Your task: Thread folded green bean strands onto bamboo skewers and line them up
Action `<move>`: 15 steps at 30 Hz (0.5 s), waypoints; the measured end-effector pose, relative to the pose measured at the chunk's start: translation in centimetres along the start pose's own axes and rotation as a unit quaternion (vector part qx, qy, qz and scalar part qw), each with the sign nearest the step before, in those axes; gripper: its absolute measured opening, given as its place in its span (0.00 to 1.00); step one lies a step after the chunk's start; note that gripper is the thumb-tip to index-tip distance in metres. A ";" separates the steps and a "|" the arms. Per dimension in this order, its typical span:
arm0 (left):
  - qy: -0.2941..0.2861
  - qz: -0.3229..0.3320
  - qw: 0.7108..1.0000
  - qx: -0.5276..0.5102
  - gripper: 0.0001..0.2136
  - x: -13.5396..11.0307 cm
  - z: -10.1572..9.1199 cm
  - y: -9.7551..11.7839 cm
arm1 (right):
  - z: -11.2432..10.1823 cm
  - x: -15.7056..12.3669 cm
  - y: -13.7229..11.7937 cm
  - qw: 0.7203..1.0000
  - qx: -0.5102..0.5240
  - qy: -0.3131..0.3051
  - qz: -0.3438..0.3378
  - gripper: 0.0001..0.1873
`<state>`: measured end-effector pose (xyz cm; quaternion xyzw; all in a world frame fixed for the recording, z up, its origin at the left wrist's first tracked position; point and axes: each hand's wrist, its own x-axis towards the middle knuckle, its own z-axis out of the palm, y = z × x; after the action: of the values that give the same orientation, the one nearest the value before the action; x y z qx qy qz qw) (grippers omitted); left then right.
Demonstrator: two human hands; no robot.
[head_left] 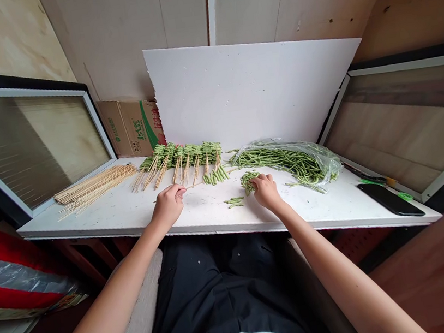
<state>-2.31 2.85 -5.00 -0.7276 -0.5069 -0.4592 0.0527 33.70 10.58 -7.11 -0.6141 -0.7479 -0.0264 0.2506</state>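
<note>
My left hand [168, 204] rests on the white table [129, 212] with its fingers curled round a thin bamboo skewer [192, 186] that points right. My right hand [265, 189] lies over a small heap of cut green bean pieces [247, 179], fingers closed on some of them. A few more cut pieces [234, 202] lie between my hands. Behind them lies a row of finished bean skewers [182, 158], with another short bunch of cut beans [215, 176] in front of it.
A bundle of bare skewers [93, 188] lies at the left. An open plastic bag of long green beans [291, 159] sits at the right, with a black phone [391, 199] and a knife [366, 175] beyond it. A white board [248, 91] and a cardboard box [130, 127] stand behind.
</note>
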 end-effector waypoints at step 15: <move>-0.011 0.002 1.000 0.000 0.11 -0.1 0.0 -0.2 | -0.2 0.9 1.7 0.968 0.251 0.008 0.021 0.14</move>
<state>-2.45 2.87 -5.10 -0.7335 -0.5060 -0.4513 0.0477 35.26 11.79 -7.02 -0.5467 -0.7158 0.1622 0.4030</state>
